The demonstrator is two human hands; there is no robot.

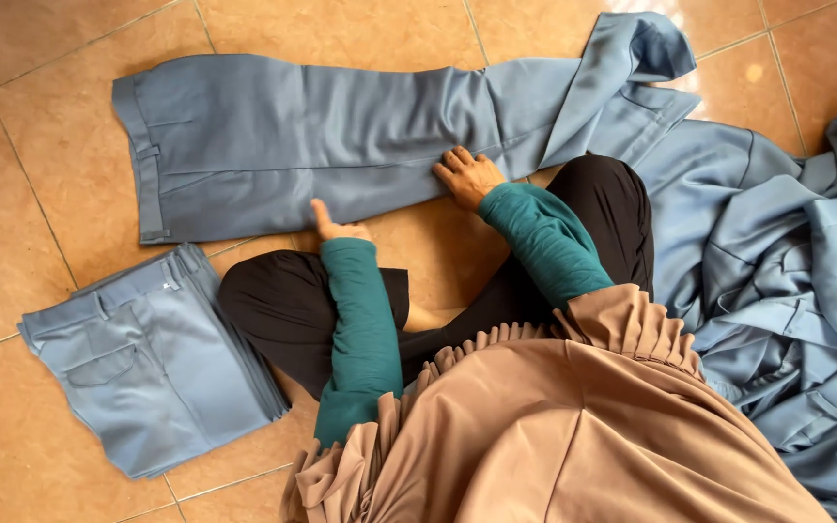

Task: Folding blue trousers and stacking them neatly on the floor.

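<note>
Head view: blue-grey trousers spread flat on the tile floor, upper centre. Right hand open, fingers flat on the trouser leg. Left hand open at the lower hem edge, thumb raised. Folded trousers stack lower left.

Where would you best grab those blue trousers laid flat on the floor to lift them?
Probably at the waistband of the trousers, coming from its open left end: that thick, stiff edge lies clear on the tiles, while both hands, right and left, already rest along the near edge.
</note>
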